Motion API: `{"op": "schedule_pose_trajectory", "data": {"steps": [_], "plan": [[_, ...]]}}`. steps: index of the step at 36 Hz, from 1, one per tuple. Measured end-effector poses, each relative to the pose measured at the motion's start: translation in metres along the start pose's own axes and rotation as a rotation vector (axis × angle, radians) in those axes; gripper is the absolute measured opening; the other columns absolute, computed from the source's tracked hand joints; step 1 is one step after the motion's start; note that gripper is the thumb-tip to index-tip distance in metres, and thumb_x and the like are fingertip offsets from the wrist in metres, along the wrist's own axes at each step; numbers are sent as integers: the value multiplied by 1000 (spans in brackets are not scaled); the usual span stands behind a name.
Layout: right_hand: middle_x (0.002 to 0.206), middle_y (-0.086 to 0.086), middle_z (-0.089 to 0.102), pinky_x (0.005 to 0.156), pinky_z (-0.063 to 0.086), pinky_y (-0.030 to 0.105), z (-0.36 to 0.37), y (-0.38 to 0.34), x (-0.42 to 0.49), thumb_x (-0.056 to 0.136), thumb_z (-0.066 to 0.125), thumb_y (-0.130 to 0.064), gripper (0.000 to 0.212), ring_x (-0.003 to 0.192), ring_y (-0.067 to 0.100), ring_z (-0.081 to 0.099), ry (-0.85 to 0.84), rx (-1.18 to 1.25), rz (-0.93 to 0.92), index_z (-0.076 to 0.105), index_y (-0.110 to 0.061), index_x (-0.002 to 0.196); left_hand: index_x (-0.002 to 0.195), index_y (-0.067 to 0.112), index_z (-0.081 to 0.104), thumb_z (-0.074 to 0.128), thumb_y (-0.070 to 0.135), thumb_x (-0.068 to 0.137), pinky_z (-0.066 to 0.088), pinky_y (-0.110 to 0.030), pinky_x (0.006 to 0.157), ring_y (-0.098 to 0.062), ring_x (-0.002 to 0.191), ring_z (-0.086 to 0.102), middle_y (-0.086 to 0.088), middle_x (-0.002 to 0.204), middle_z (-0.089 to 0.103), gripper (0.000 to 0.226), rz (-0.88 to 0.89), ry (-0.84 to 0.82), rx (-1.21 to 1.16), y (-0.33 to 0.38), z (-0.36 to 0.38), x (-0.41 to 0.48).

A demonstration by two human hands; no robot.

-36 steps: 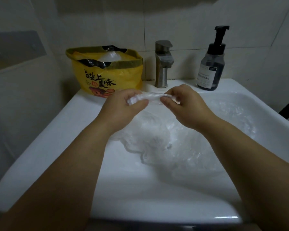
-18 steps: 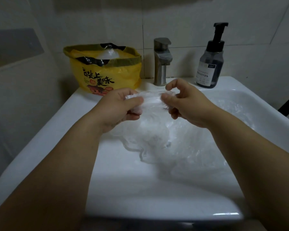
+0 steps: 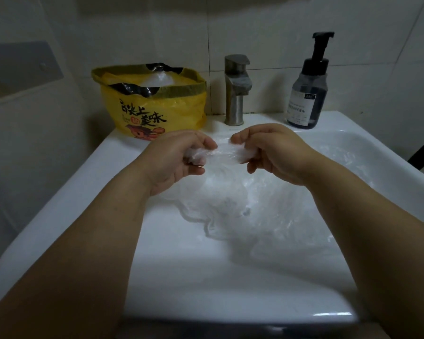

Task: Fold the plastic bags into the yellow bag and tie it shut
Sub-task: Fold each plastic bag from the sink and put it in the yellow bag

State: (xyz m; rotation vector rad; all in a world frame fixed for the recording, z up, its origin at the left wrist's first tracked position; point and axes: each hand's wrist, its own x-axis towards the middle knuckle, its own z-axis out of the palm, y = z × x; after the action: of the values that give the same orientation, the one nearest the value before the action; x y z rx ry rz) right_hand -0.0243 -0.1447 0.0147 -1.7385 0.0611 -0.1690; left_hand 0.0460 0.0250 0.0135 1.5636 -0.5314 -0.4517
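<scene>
Left hand (image 3: 179, 157): just left of the frame's centre, above the back part of the sink; its fingers curl round one bunched end of a clear plastic bag, holding it.
Right hand (image 3: 274, 152): just right of centre, level with the left hand and near it; thumb and curled fingers pinch the other end of the same bag.
Clear plastic bag (image 3: 220, 152): a thin, crumpled strip stretched between the two hands at the centre of the frame, with looser film hanging below it.
Heap of plastic bags (image 3: 233, 204): transparent and wrinkled, lying in the basin under and below the hands and spreading toward the right side of the frame; I cannot tell where the held bag ends and the heap begins.
Yellow bag (image 3: 157, 111): stands upright on the back left corner of the sink rim, in the upper left of the frame, well apart from the hands; its mouth is open, with a rolled edge and a black band, and black characters are printed on its front.
Inside the yellow bag: a pale lump of clear plastic (image 3: 158, 80) shows at the open mouth.
Sink (image 3: 83, 192): white, with a wide rim, filling the lower and middle frame.
Tap (image 3: 235, 91): brushed metal, upright at the back of the sink, just right of the yellow bag.
Pump bottle (image 3: 306, 94): dark, with a black pump, on the back rim in the upper right.
Wall: pale tiles behind the sink.
</scene>
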Motion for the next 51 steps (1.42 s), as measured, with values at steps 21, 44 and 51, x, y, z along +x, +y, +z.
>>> {"op": "schedule_pose_trajectory", "data": {"steps": [21, 44, 51], "plan": [[89, 2, 70, 75, 58, 23, 0, 5, -3, 89, 62, -35, 13, 83, 14, 68, 106, -256, -167, 66, -23, 84, 107, 10, 66, 66, -15, 75, 55, -18, 66, -4, 73, 66, 2, 86, 67, 40, 26, -134, 37, -3, -8, -4], [85, 29, 59, 67, 59, 26, 8, 3, 2, 88, 61, 0, 15, 84, 38, 65, 209, 193, 22, 54, -4, 75, 92, 19, 65, 55, 10, 96, 51, -14, 57, 3, 63, 63, 3, 81, 67, 14, 149, 105, 229, -6, 0, 1], [71, 10, 56, 71, 60, 33, -1, 2, 1, 88, 58, 5, 22, 59, 15, 58, 26, 303, 130, 53, -4, 107, 104, 13, 63, 63, 6, 90, 44, -12, 50, 2, 58, 60, 4, 73, 63, 16, 40, 133, -1, -5, -5, 5]]}}
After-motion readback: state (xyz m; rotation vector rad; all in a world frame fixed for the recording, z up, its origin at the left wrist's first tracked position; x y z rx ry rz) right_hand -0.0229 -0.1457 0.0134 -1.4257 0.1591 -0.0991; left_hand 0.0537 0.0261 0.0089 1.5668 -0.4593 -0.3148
